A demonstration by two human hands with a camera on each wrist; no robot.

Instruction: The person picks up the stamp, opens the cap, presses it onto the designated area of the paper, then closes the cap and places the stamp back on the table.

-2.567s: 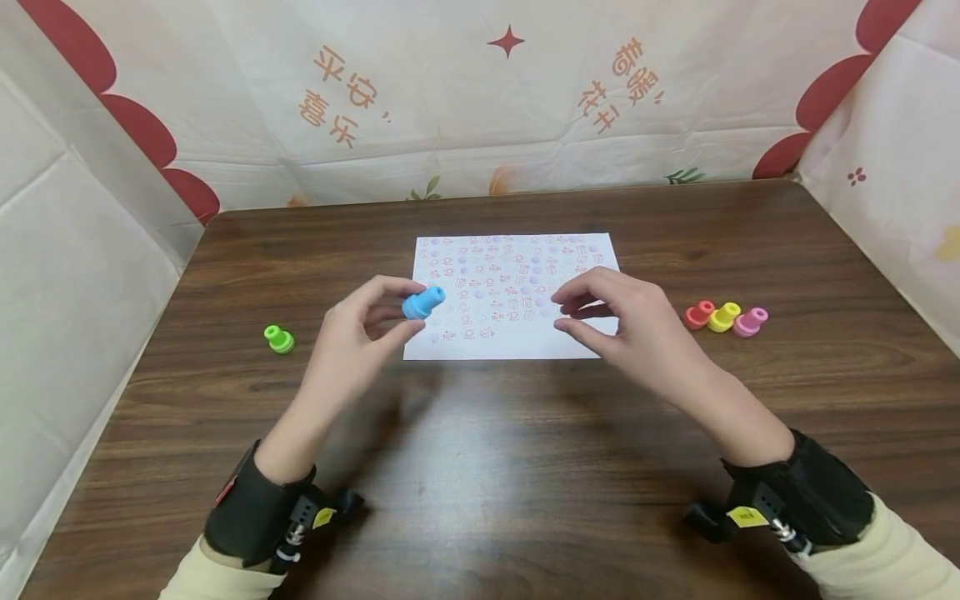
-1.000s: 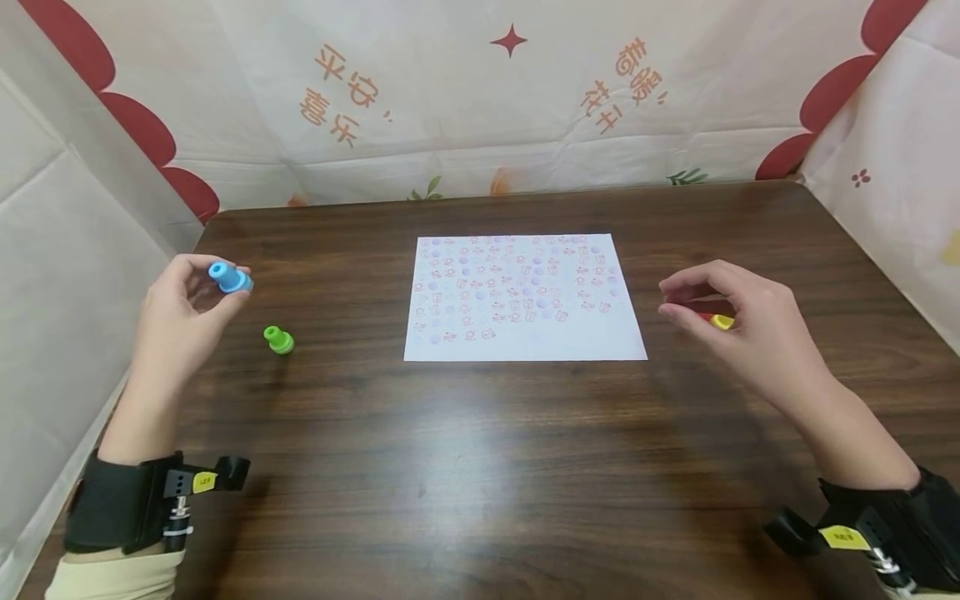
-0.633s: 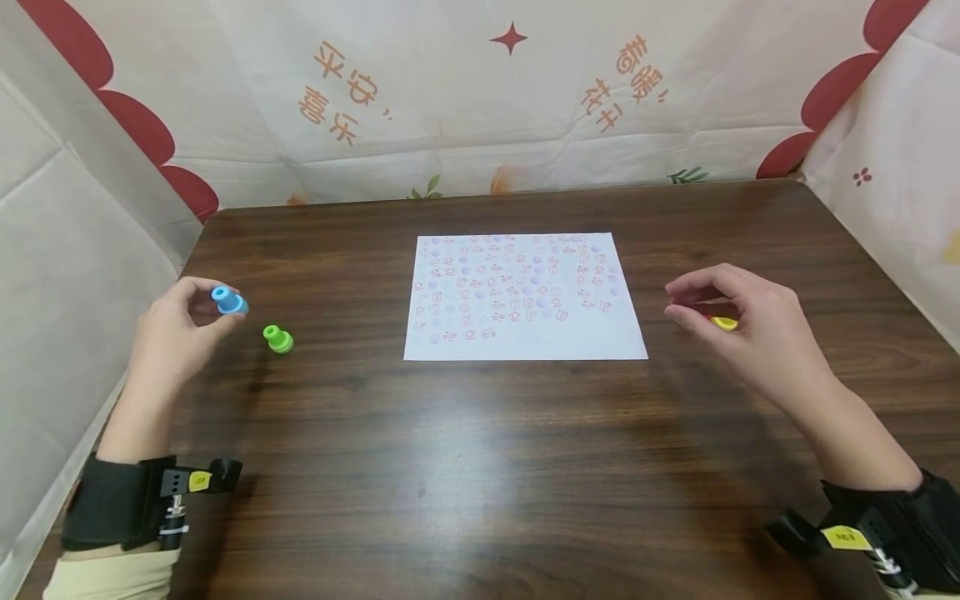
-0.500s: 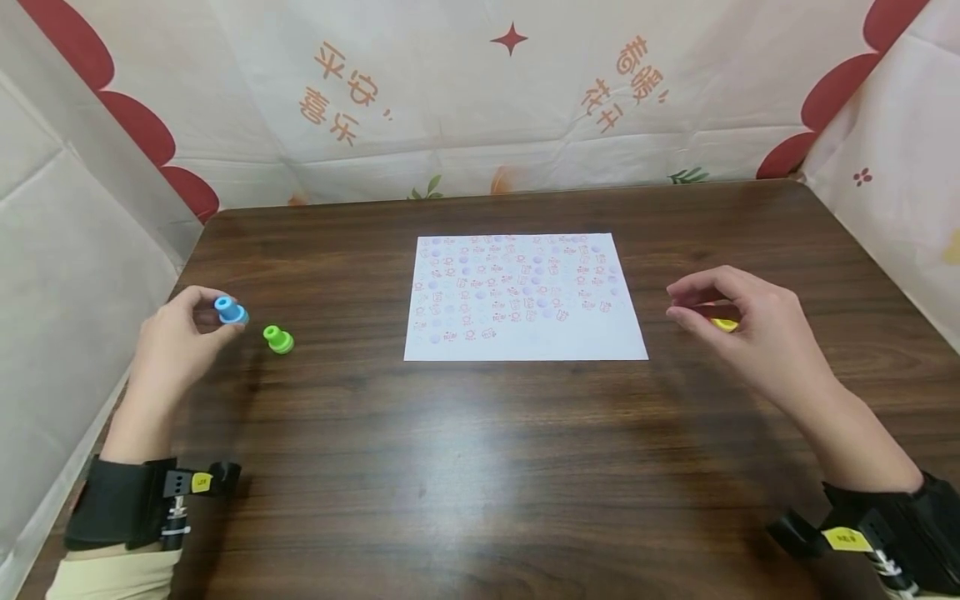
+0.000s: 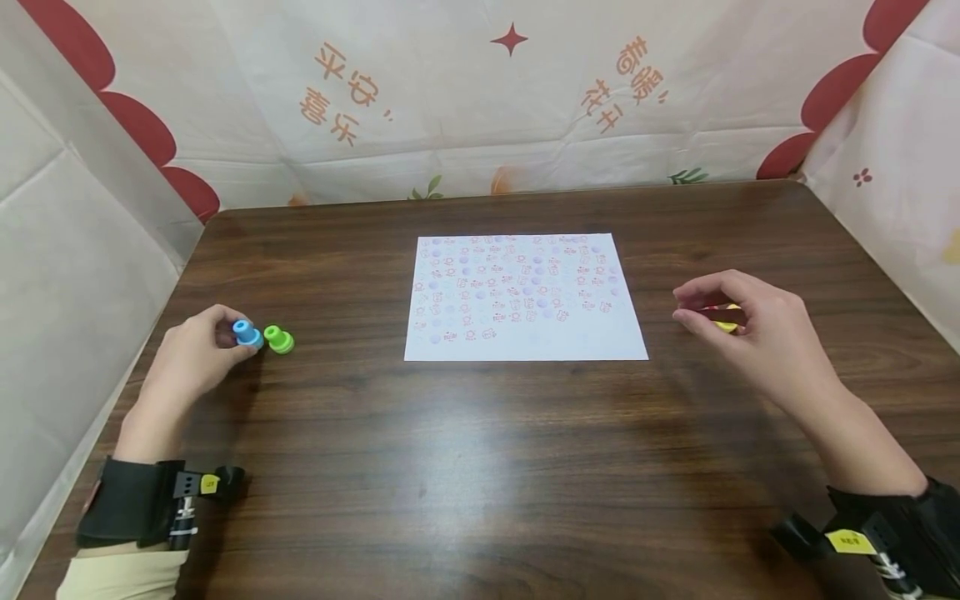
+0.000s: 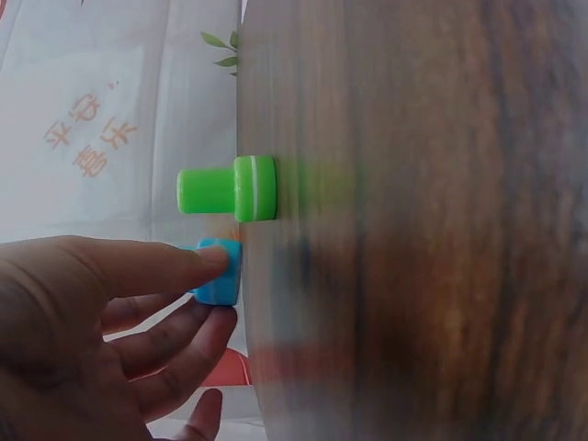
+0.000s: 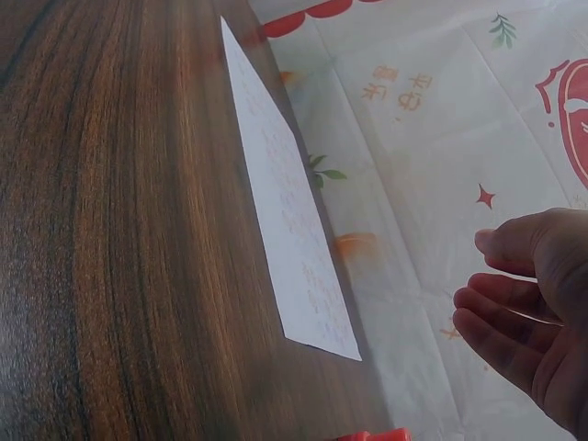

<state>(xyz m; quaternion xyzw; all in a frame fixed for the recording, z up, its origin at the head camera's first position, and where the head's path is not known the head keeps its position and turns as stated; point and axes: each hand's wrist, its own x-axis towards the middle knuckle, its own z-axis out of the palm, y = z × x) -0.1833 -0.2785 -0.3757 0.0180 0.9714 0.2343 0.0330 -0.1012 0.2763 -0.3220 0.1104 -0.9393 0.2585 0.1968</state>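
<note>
My left hand (image 5: 187, 354) pinches a blue toy stamp (image 5: 246, 334) by its wide base between thumb and fingers, low at the tabletop. Just to its right a green stamp (image 5: 279, 339) stands upright. In the left wrist view the blue stamp (image 6: 220, 287) is beside the green stamp (image 6: 220, 190), its base right at the table surface. My right hand (image 5: 768, 333) hovers with loosely curved fingers and nothing between them. Behind it shows part of a yellow stamp (image 5: 726, 326); a bit of a red stamp (image 7: 377, 435) appears at the right wrist view's bottom edge.
A white sheet of paper (image 5: 525, 343) lies mid-table, covered with rows of small red and purple stamp prints. Its lower right part is unprinted. Printed cloth (image 5: 465, 108) hangs behind the dark wooden table (image 5: 450, 467) and along both sides.
My left hand carried the blue stamp from over the paper to the far left, then lowered it beside the green stamp. The right hand moved right, over the other stamps.
</note>
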